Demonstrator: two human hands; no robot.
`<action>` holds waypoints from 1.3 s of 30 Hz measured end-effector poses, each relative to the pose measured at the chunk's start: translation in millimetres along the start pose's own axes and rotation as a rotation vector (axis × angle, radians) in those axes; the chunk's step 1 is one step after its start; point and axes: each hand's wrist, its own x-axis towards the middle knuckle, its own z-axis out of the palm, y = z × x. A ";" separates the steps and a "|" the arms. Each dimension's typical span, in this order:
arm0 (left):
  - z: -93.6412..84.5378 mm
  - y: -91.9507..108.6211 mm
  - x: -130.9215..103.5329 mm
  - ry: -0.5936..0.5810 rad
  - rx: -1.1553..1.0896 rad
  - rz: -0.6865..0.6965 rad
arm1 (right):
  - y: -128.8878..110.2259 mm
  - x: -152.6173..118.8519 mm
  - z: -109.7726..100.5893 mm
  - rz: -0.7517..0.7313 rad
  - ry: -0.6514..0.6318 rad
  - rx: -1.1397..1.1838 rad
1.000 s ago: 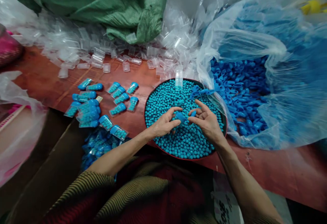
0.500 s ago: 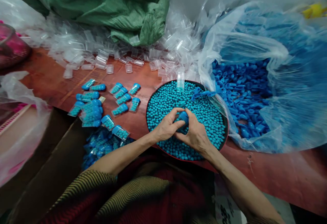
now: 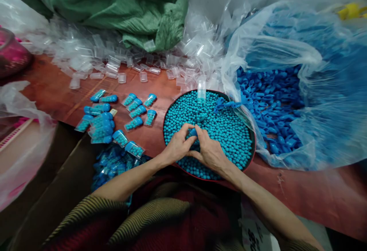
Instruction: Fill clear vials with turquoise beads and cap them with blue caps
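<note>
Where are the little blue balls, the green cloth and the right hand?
Balls (image 3: 219, 123): head view, near the middle of the heap.
Green cloth (image 3: 114, 4): head view, on its folds.
Right hand (image 3: 211, 151): head view, back of the hand.

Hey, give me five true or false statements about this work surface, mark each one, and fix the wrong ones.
1. The left hand has a blue piece in its grip. True.
2. The right hand is inside the plastic bag. False: it is at that same blue piece, over the round tray.
3. The round tray holds blue beads. True.
4. The big sack at the back is yellow. False: it is green.
5. Several filled containers lie left of the round tray. True.
</note>
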 end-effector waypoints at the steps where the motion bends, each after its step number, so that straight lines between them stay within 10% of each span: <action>1: -12.8 -3.3 -1.3 0.032 0.067 0.010 | 2.2 3.7 -4.8 -0.009 -0.043 -0.032; 7: -97.3 -25.5 -5.6 0.392 0.654 -0.096 | 40.1 40.8 -19.1 0.060 -0.036 -0.247; 11: -112.9 -34.4 -2.2 0.517 1.035 -0.202 | 53.4 62.1 -9.7 0.029 -0.078 -0.348; 15: -85.6 -28.8 6.9 0.530 0.961 -0.009 | 58.7 62.8 -4.8 0.032 -0.065 -0.288; 19: -36.5 -14.5 28.6 0.238 0.545 0.224 | 64.4 52.9 -6.8 0.090 0.096 0.101; 28: 11.2 -9.1 59.0 -0.352 -0.454 -0.244 | 60.1 39.8 -9.1 0.378 0.051 0.977; 34: 10.5 -14.4 49.4 -0.356 -0.587 -0.359 | 78.3 36.5 -27.0 0.222 -0.201 0.743; 39: 12.4 -18.0 51.1 -0.277 -0.717 -0.406 | 101.4 55.9 -36.0 0.144 0.101 -0.102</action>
